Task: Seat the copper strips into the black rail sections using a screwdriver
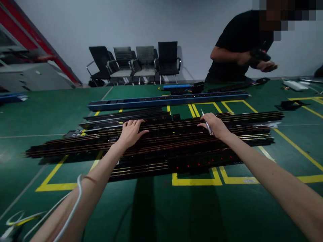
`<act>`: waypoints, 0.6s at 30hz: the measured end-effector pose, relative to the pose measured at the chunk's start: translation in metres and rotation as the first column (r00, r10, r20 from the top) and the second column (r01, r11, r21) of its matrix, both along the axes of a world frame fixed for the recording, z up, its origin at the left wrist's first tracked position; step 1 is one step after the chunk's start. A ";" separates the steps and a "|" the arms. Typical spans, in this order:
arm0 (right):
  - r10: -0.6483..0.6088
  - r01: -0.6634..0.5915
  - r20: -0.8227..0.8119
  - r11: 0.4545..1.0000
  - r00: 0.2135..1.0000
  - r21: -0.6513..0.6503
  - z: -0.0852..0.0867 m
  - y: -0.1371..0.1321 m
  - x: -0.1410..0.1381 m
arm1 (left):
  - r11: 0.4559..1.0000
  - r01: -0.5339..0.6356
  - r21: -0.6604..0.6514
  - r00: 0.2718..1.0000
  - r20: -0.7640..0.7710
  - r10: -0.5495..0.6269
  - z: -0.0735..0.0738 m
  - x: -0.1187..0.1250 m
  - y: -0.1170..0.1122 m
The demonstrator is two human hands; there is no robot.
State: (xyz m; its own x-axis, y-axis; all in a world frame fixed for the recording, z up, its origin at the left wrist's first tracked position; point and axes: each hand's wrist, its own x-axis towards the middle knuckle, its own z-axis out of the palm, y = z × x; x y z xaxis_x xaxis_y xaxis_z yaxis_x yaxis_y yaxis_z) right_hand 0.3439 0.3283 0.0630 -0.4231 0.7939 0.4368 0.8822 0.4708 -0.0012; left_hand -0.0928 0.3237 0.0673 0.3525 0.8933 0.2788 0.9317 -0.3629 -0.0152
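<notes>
Long black rails [161, 143] with copper and brass strips lie side by side across the green surface in front of me. My left hand [131, 133] rests on one of the rails left of the middle, fingers spread over its far side and thumb stretched out to the right. In my right hand [214, 126] is a slim screwdriver [209, 127] with a clear handle, its shaft pointing up and away from me. That hand is over the same group of rails, further right. A shorter black piece with red dots [199, 163] lies at the near side.
Behind the rails lies a long blue channel [164, 102]. Yellow tape lines [196, 182] mark boxes on the green surface [113, 208]. A co-worker [239, 43] at the far right holds a dark power tool. Several chairs [168, 58] stand along the wall; a white cable [75, 201] crosses my left forearm.
</notes>
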 end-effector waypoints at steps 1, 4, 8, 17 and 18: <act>0.003 -0.003 -0.008 0.999 1.000 0.037 0.004 -0.002 0.000 | 1.000 0.003 0.021 1.000 -0.004 -0.002 0.002 0.000 -0.002; 0.006 -0.002 -0.026 0.991 1.000 0.132 0.023 -0.006 0.002 | 0.996 0.001 0.092 1.000 0.006 -0.002 0.017 0.001 -0.004; 0.017 0.002 -0.062 0.954 0.998 0.300 0.063 -0.013 0.014 | 0.971 0.005 0.240 0.999 0.048 -0.017 0.061 0.010 -0.007; 0.054 -0.051 0.002 0.929 0.999 0.366 0.116 -0.155 0.027 | 0.899 0.132 0.418 0.983 0.063 -0.173 0.093 0.004 -0.107; 0.045 -0.040 -0.009 0.944 0.999 0.329 0.116 -0.183 0.025 | 0.903 0.139 0.407 0.975 0.104 -0.197 0.084 0.002 -0.128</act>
State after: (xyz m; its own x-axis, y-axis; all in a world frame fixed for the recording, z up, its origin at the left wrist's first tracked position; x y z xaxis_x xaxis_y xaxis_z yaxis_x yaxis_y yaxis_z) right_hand 0.3688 0.1450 0.1786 -0.4441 0.5865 0.6773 0.8626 0.4845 0.1460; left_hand -0.0909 0.1954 0.1518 0.4193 0.6305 0.6532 0.8606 -0.5052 -0.0647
